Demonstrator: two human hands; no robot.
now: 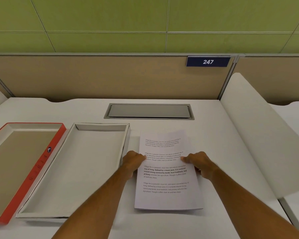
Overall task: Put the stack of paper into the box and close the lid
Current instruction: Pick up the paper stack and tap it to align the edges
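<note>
A thin stack of white paper (166, 197) with printed text lies on the white desk, right of centre. My left hand (132, 161) grips its left edge and my right hand (199, 163) grips its right edge, thumbs on top. The far end of the stack curls up a little. Just left of the paper stands the open white box (41, 212), with nothing in it. Further left lies the red-edged lid (36, 173), upside down, its brown inside facing up.
A grey cable hatch (148, 111) is set into the desk behind the paper. A beige partition with a blue "247" plate (207, 61) closes the back. A white side divider (259, 135) rises on the right.
</note>
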